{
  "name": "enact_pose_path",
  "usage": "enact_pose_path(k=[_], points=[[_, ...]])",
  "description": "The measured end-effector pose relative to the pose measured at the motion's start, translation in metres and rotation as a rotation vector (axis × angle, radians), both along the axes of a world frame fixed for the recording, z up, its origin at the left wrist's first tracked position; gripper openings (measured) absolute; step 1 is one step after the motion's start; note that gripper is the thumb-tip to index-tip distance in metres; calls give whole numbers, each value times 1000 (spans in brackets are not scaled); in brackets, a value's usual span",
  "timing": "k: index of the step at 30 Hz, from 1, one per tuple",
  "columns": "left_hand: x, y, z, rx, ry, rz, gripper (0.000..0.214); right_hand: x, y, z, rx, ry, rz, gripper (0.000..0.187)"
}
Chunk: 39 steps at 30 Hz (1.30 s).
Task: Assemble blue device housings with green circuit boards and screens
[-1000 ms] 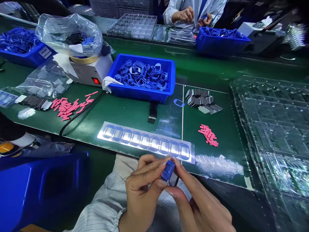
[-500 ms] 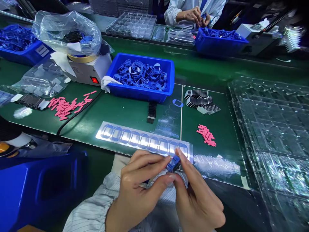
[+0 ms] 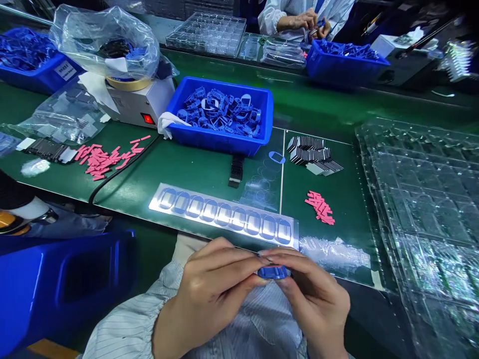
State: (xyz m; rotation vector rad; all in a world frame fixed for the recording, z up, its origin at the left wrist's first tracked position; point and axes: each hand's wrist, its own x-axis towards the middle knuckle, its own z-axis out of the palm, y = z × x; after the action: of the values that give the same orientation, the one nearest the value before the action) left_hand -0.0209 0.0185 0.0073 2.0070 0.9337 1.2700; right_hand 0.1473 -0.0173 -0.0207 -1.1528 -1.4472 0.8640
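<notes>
Item 1, small blue part [image 3: 272,272]: I log it at near centre, just off the near edge of the green table [image 3: 209,172], above a striped white garment. It sits between the two hands and touches both, lying roughly flat. It is blue with a rounded outline. The fingers cover most of it, so I cannot tell its full shape.

Item 2, left hand [image 3: 209,294]: The fingers are curled in, and the thumb and fingertips pinch the part's left end.

Item 3, right hand [image 3: 318,304]: It is likewise curled, with the fingertips gripping the part's right end. The tips of the two hands nearly meet over the part.

Item 4, glossy strip [image 3: 224,217]: This lies on the table just beyond the hands. It is a long clear backing that carries a row of blue-edged oval frames.

Item 5, blue bin [image 3: 220,139]: It stands farther back at centre. It is rigid and rectangular and is heaped with loose blue oval frames.

Item 6, pink strips [image 3: 320,207]: A small pile of thin, flat pieces lies to the right of the glossy strip.

Item 7, black stack [image 3: 312,154]: These fanned thin plates lie beyond the pink strips.

Item 8, clear trays [image 3: 430,209]: At the right is a shiny pile of moulded blister trays with many pockets.

Item 9, co-worker's hands [image 3: 299,20]: At the far side, they are held close together over a second blue bin [image 3: 344,65].
</notes>
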Motion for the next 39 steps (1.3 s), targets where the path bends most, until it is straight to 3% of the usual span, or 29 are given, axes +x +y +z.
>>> enact_pose_path(k=[7, 16, 23, 30, 39], points=[[4, -3, -1, 104, -12, 9, 13, 1, -2, 4, 66, -8, 13, 12], [3, -6, 3, -104, -61, -57, 16, 4, -3, -3, 1, 162, 32, 9], [15, -13, 3, -156, -111, 46, 10, -7, -5, -19, -114, 419, -10, 13], [12, -13, 5, -186, -82, 17, 17, -10, -7, -25, -71, 385, -33, 9], [13, -10, -3, -144, -20, -8, 15, -6, -7, -21, 8, 162, -71, 6]])
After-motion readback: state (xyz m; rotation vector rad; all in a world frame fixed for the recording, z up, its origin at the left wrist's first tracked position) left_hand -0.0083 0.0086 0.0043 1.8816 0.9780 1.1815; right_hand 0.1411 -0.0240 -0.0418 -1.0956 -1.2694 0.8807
